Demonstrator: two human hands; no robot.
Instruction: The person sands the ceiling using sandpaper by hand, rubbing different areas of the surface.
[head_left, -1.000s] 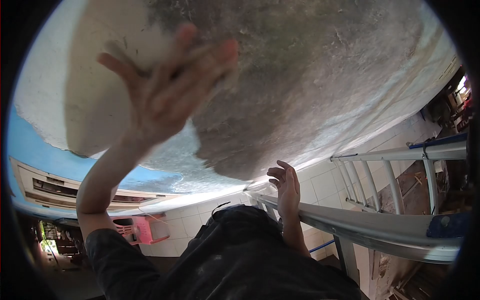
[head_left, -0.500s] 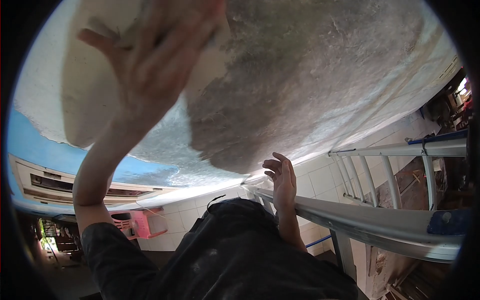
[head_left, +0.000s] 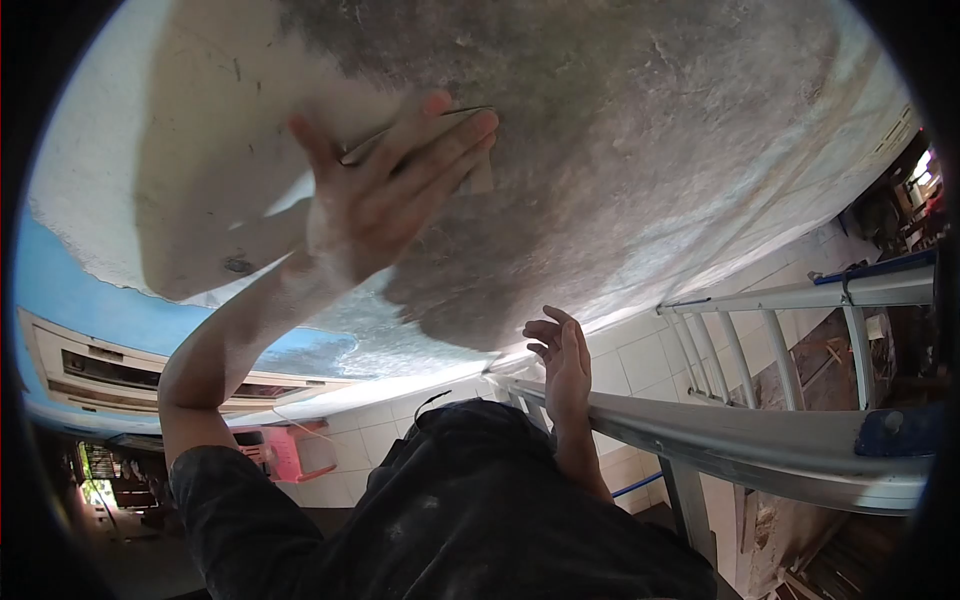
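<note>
My left hand (head_left: 385, 195) lies against the wall (head_left: 570, 170), pressing a thin, pale folded sheet, apparently sandpaper (head_left: 432, 126), onto the plaster. Its fingers stretch over the sheet, and part of the sheet is hidden under them. The wall here is patchy, with a whitish coat to the left and rough grey plaster to the right. Lower down, my right hand (head_left: 567, 372) holds nothing, its fingers loosely bent and apart. That hand is beside the metal ladder (head_left: 720, 440), close to its upper rail.
The ladder's rails and rungs fill the right side. Blue paint (head_left: 130, 300) and a vent-like frame (head_left: 100, 375) are on the wall at left. A pink plastic chair (head_left: 300, 452) stands below on the left, near white tiles (head_left: 640, 365). Timber pieces lie at the lower right.
My left hand has come down and to the right along the wall, with the sheet under its fingers now showing clearly. The right hand stays almost where it was.
</note>
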